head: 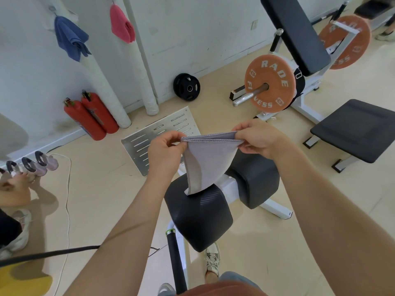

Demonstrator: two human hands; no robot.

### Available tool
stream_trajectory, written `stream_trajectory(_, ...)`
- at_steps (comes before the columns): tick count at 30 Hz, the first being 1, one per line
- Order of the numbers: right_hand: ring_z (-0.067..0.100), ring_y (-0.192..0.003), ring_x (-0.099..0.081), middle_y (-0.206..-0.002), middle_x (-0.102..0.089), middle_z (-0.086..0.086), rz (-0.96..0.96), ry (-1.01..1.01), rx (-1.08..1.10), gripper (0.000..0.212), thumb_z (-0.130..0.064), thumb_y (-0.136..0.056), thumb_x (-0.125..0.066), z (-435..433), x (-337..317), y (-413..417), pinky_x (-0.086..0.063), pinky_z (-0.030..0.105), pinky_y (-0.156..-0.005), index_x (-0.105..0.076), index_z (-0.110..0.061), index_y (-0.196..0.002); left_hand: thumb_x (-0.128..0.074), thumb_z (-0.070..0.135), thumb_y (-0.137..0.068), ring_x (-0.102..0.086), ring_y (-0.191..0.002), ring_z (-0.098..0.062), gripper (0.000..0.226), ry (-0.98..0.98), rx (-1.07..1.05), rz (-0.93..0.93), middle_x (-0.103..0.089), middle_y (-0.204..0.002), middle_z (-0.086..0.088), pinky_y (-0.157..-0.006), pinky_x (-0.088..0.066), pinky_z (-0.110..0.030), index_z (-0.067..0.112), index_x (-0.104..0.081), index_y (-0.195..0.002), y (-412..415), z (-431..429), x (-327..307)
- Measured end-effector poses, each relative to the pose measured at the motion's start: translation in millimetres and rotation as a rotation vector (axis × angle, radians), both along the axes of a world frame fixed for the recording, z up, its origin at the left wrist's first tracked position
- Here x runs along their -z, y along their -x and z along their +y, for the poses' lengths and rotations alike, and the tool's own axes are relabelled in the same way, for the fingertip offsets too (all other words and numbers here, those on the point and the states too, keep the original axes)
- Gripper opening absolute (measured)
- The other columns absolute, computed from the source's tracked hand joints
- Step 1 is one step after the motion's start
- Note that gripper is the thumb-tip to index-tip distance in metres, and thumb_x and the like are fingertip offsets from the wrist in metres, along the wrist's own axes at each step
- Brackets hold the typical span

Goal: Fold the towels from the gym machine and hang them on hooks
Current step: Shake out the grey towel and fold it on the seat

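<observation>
We hold a pale grey towel (206,165) up in front of us, above the black pads of the gym machine (198,216). Our left hand (165,151) pinches one top corner and our right hand (259,138) pinches the other, so the stitched upper hem runs taut between them. The cloth is doubled over and hangs in a narrowing drape, its lower tip just reaching the nearer pad. On the white wall a blue towel (70,38) and a pink towel (121,23) hang bunched from hooks.
</observation>
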State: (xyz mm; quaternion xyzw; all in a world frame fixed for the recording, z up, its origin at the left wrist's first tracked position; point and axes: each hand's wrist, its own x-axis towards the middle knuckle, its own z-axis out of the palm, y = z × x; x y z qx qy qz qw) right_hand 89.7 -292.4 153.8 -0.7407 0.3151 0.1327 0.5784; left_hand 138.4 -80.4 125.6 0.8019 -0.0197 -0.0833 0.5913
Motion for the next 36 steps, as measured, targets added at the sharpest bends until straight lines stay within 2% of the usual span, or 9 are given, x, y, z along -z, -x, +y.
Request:
stream_trajectory(3, 0.017, -0.078, -0.059, -0.097, -0.06, 0.011, 0.012, 0.103, 0.07, 0.02, -0.001, -0.088, -0.047, -3, 18, -19, -0.058, 0.026, -0.065, -0.06, -0.016, -0.084, -0.059, -0.006, -0.084, -0.055, -0.059, -0.009, 0.03, 0.093, -0.024, 0.088, -0.062, -0.068, 0.002, -0.061, -0.048, -0.027, 0.021, -0.065, -0.073, -8, -18, 10)
stream_trajectory(6, 0.024, -0.086, -0.065, -0.088, -0.063, 0.007, -0.148, 0.217, 0.213, 0.026, 0.003, -0.079, -0.045, -1, 18, -40, -0.06, 0.04, -0.075, -0.062, -0.017, -0.079, -0.059, -0.005, -0.086, -0.06, -0.06, -0.01, 0.027, 0.162, -0.098, 0.085, -0.065, -0.076, -0.002, -0.062, -0.052, -0.027, 0.02, -0.065, -0.079, -22, -31, 10)
stream_trajectory(10, 0.019, -0.059, -0.066, -0.079, -0.063, 0.002, -0.265, 0.272, 0.302, 0.02, -0.01, -0.086, -0.047, -6, 3, -52, -0.059, 0.034, -0.056, -0.061, -0.013, -0.1, -0.061, 0.0, -0.085, -0.051, -0.065, -0.005, 0.032, 0.097, -0.077, -0.232, -0.06, -0.076, 0.012, -0.063, -0.044, -0.018, 0.031, -0.062, -0.078, -32, -36, -10)
stream_trajectory(14, 0.013, -0.042, -0.059, -0.065, -0.062, 0.005, -0.161, 0.065, 0.279, 0.021, -0.01, -0.094, -0.044, -7, 18, -27, -0.045, 0.02, -0.039, -0.054, -0.017, -0.111, -0.062, 0.005, -0.084, -0.048, -0.071, -0.006, 0.019, -0.119, 0.102, -0.446, -0.055, -0.077, 0.018, -0.067, -0.04, -0.018, 0.024, -0.063, -0.085, -12, -28, -8)
stream_trajectory(17, 0.01, -0.035, -0.052, -0.06, -0.059, 0.007, -0.003, 0.035, 0.203, 0.02, -0.005, -0.094, -0.044, -3, 55, 6, -0.04, 0.017, -0.036, -0.055, -0.014, -0.108, -0.068, 0.007, -0.081, -0.058, -0.076, -0.015, 0.018, -0.334, 0.341, -0.308, -0.064, -0.079, 0.009, -0.075, -0.05, -0.032, 0.024, -0.066, -0.081, 1, -9, 19)
stream_trajectory(20, 0.014, -0.041, -0.053, -0.062, -0.06, 0.012, 0.196, 0.096, 0.052, 0.017, -0.005, -0.094, -0.046, 7, 94, 39, -0.044, 0.019, -0.041, -0.062, -0.004, -0.1, -0.073, 0.014, -0.076, -0.061, -0.073, -0.009, 0.021, -0.558, 0.634, -0.068, -0.065, -0.074, 0.013, -0.073, -0.051, -0.028, 0.032, -0.063, -0.072, 20, 8, 47)
stream_trajectory(26, 0.021, -0.053, -0.065, -0.074, -0.069, 0.015, 0.289, 0.173, 0.088, 0.019, -0.009, -0.096, -0.045, 23, 132, 76, -0.055, 0.026, -0.05, -0.06, -0.009, -0.107, -0.071, 0.014, -0.077, -0.064, -0.079, -0.005, 0.018, -0.564, 0.857, 0.103, -0.067, -0.078, 0.016, -0.08, -0.053, -0.024, 0.031, -0.065, -0.077, 60, 17, 79)
stream_trajectory(32, 0.027, -0.079, -0.067, -0.092, -0.068, 0.014, 0.222, -0.426, 0.619, 0.017, -0.015, -0.088, -0.058, 36, 133, 119, -0.056, 0.031, -0.07, -0.065, -0.005, -0.099, -0.064, 0.02, -0.082, -0.059, -0.08, -0.006, 0.011, -0.583, 0.985, 0.015, -0.059, -0.08, 0.016, -0.075, -0.05, -0.021, 0.029, -0.061, -0.086, 82, 12, 78)
stream_trajectory(36, 0.035, -0.097, -0.064, -0.099, -0.064, 0.014, 0.205, -0.853, 0.647, 0.04, -0.044, -0.081, -0.062, 51, 140, 144, -0.05, 0.051, -0.091, -0.065, -0.009, -0.101, -0.061, 0.019, -0.078, -0.056, -0.075, -0.012, 0.006, -0.593, 1.0, -0.053, -0.058, -0.076, 0.009, -0.069, -0.049, -0.026, 0.024, -0.058, -0.081, 98, 10, 84)
